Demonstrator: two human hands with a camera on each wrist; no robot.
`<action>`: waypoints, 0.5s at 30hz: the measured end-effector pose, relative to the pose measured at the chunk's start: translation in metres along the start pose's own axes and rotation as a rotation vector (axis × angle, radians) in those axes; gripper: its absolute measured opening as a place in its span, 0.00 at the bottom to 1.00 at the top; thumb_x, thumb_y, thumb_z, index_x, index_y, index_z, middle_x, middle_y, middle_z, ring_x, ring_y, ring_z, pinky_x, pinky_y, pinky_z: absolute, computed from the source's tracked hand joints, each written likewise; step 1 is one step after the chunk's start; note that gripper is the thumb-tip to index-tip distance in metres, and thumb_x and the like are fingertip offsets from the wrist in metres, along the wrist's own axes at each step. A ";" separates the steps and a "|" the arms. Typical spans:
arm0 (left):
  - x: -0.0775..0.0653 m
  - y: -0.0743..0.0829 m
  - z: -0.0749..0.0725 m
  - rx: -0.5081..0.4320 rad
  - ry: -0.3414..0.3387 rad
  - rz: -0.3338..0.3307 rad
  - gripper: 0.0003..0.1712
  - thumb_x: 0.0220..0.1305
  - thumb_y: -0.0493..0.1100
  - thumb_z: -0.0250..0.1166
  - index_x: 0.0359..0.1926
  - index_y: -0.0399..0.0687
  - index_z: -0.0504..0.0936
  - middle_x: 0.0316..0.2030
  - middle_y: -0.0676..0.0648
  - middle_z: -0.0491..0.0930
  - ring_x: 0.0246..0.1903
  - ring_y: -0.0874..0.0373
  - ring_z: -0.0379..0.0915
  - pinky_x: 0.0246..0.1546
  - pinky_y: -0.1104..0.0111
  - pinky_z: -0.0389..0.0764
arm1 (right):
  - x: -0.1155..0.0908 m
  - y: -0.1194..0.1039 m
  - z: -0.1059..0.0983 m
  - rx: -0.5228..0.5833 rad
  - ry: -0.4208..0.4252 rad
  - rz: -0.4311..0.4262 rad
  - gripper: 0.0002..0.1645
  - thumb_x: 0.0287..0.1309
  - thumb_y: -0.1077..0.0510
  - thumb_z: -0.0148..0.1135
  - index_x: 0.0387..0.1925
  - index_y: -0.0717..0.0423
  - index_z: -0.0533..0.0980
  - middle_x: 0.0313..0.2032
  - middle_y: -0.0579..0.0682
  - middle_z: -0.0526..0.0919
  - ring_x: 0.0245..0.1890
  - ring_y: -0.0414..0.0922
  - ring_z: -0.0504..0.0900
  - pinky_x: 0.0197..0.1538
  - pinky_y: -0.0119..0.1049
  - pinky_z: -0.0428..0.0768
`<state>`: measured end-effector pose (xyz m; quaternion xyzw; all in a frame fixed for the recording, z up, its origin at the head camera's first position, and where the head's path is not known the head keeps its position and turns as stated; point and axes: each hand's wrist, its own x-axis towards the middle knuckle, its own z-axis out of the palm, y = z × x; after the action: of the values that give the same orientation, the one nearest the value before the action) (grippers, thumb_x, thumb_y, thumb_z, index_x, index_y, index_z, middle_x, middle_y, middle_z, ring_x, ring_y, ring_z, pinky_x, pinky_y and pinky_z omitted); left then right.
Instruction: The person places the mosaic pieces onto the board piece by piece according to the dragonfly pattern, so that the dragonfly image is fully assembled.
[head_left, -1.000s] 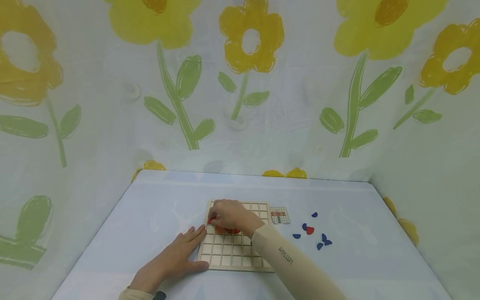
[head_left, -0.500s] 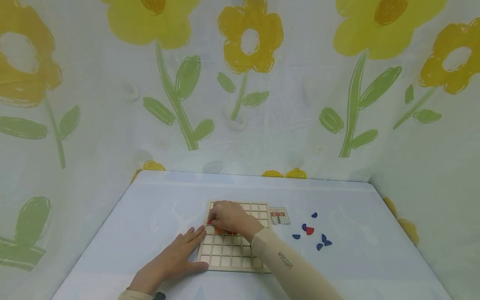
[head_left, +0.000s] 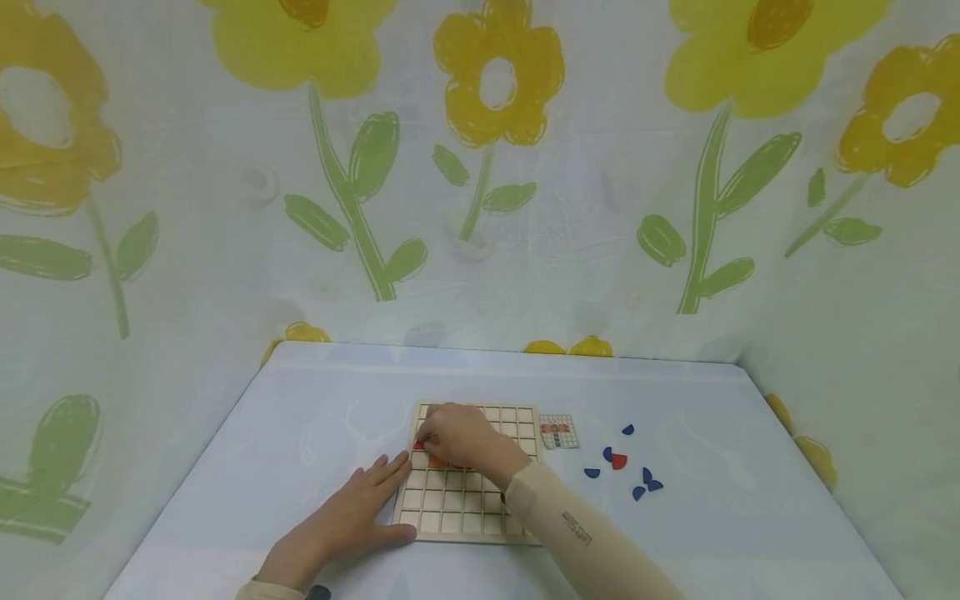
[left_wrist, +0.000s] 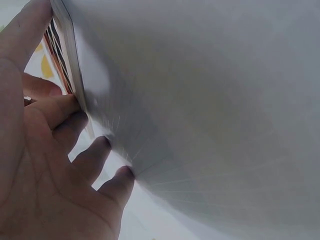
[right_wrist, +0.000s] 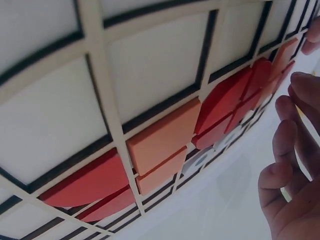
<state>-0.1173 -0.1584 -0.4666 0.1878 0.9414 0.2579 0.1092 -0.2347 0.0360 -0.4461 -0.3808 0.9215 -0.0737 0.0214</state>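
My right hand [head_left: 459, 435] reaches across the wooden grid board [head_left: 453, 500] and pinches a small red piece [head_left: 418, 445] at a cell by the board's left edge. Most of that piece is hidden under the fingertips. An orange square [head_left: 437, 461] shows just below the hand. In the right wrist view, orange squares [right_wrist: 167, 140], rounded red pieces [right_wrist: 90, 182] and grey-and-white pieces [right_wrist: 200, 161] fill cells of the grid. My left hand [head_left: 352, 508] lies with fingers extended against the board's left side, thumb at its near left corner.
A small pattern card [head_left: 557, 432] lies right of the board. Further right are several loose blue pieces with rounded edges [head_left: 592, 472] and a red quarter-round piece [head_left: 618, 461]. Flower-printed cloth [head_left: 570, 208] stands behind the white table [head_left: 300, 400].
The right hand shifts very slightly at the same left-edge cell, still at the red piece. The left hand keeps its place beside the board.
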 end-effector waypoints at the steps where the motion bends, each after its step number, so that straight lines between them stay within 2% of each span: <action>1: 0.000 0.000 0.000 0.002 -0.001 -0.004 0.58 0.57 0.71 0.68 0.77 0.43 0.60 0.78 0.47 0.54 0.77 0.39 0.45 0.74 0.39 0.49 | -0.001 0.000 -0.002 0.008 0.006 0.000 0.10 0.66 0.52 0.67 0.46 0.40 0.88 0.41 0.36 0.84 0.38 0.33 0.80 0.40 0.29 0.82; 7: 0.001 0.000 0.001 0.011 0.001 -0.006 0.58 0.57 0.72 0.68 0.77 0.44 0.61 0.78 0.47 0.55 0.77 0.39 0.45 0.74 0.39 0.49 | -0.019 0.000 -0.016 0.047 0.057 -0.004 0.11 0.66 0.49 0.68 0.48 0.40 0.87 0.47 0.37 0.85 0.46 0.35 0.83 0.45 0.30 0.84; 15: 0.001 0.000 0.003 0.029 0.014 -0.015 0.58 0.56 0.72 0.68 0.77 0.44 0.62 0.78 0.48 0.56 0.77 0.41 0.46 0.75 0.41 0.50 | -0.061 0.017 -0.034 0.084 0.180 0.022 0.13 0.64 0.50 0.70 0.50 0.41 0.86 0.49 0.39 0.85 0.50 0.40 0.83 0.47 0.34 0.85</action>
<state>-0.1177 -0.1568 -0.4694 0.1806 0.9472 0.2445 0.1018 -0.2069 0.0951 -0.4164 -0.3612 0.9199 -0.1459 -0.0446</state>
